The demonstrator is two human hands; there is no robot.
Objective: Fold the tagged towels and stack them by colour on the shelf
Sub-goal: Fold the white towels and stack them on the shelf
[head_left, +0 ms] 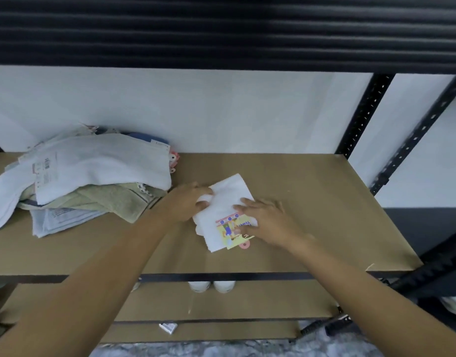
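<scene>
A small folded white towel lies on the brown shelf board, with a colourful card tag and a pink hook at its near corner. My left hand grips the towel's left edge, fingers curled around the fold. My right hand presses flat on the towel's right side and on the tag, fingers straight. A loose pile of tagged towels sits at the left of the shelf: white ones on top, a pale green one under them, something blue at the back.
Black perforated uprights stand at the shelf's right end. The upper shelf's dark underside hangs overhead. A lower shelf board shows below, with my white shoe tips and a small wrapper near its edge.
</scene>
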